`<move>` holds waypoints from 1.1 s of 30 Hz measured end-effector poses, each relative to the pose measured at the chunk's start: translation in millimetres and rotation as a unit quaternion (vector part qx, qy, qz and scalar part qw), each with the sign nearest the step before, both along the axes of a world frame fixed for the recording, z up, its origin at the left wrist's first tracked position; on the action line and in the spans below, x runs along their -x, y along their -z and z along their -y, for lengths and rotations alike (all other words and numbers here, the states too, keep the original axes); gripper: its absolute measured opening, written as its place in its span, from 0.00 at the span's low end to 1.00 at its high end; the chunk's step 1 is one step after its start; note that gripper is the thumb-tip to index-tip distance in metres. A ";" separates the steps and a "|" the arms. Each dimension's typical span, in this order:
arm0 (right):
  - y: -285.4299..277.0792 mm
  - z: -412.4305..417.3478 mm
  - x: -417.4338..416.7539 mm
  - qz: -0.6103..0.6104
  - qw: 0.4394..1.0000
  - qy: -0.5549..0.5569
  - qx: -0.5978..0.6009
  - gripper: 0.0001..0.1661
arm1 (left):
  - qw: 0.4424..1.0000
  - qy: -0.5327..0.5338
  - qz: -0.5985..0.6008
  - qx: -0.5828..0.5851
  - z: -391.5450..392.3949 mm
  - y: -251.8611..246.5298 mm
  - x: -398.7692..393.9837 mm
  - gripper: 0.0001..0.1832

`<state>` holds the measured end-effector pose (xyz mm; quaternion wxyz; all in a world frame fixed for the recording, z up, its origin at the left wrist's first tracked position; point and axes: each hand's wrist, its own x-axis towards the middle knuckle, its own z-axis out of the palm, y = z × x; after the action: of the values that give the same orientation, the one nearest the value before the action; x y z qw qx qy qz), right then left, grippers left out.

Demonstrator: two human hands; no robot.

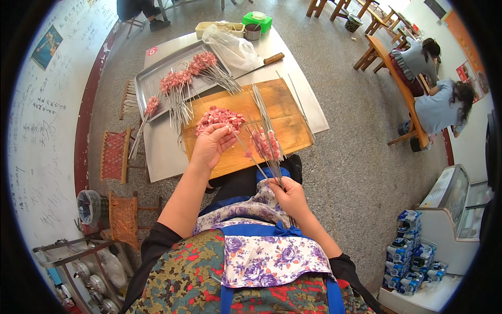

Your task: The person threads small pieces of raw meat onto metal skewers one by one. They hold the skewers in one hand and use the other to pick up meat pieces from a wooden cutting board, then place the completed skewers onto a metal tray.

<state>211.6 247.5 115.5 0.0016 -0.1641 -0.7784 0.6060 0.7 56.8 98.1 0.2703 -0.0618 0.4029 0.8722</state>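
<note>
My right hand (289,193) grips a bundle of thin metal skewers (270,159), several of them with pieces of raw meat (263,143) threaded near their upper part. One skewer slants apart from the bundle towards my left hand (215,143), with a small meat piece partway along it. My left hand pinches a small bit of meat at that skewer's tip, in front of a heap of diced raw meat (219,117) on the wooden cutting board (231,159). Bare skewers (261,102) lie on the board's upper right part, beyond the threaded ones.
A metal tray (143,84) holds meat skewers (176,80) at the table's left. Behind the board are a wooden-handled knife (273,59), a plastic bag (231,47), a cream container (202,29), a metal cup (252,32) and a green box (266,23). Stools stand left; people sit right.
</note>
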 end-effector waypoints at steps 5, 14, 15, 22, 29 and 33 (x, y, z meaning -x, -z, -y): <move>-10.8 0.8 -6.1 -0.016 1.000 -0.006 -0.005 0.08 | 0.999 -0.006 -0.027 0.018 -0.8 -11.0 -7.9 0.03; -22.1 7.6 -8.7 -0.013 0.999 -0.011 -0.033 0.09 | 0.991 -0.070 -0.101 0.060 -11.2 -16.5 -24.0 0.05; -19.5 8.9 -9.1 -0.019 0.999 -0.010 -0.039 0.09 | 0.989 -0.085 -0.111 0.055 -13.9 -16.2 -27.0 0.05; -11.8 17.4 -8.9 -0.017 0.999 0.019 -0.036 0.09 | 0.985 -0.125 -0.112 0.030 -26.7 -5.4 -33.9 0.06; -6.5 18.6 -6.3 -0.038 0.998 0.031 -0.034 0.09 | 0.987 -0.120 -0.102 0.021 -28.8 -1.6 -34.1 0.07; -2.9 18.3 -3.9 -0.049 0.998 0.015 -0.043 0.07 | 0.989 -0.107 -0.103 0.022 -26.8 -5.1 -34.0 0.07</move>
<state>215.6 229.3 118.5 0.0564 -0.1457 -0.8000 0.5793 34.7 83.6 103.2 0.1314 -0.0201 0.4386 0.8888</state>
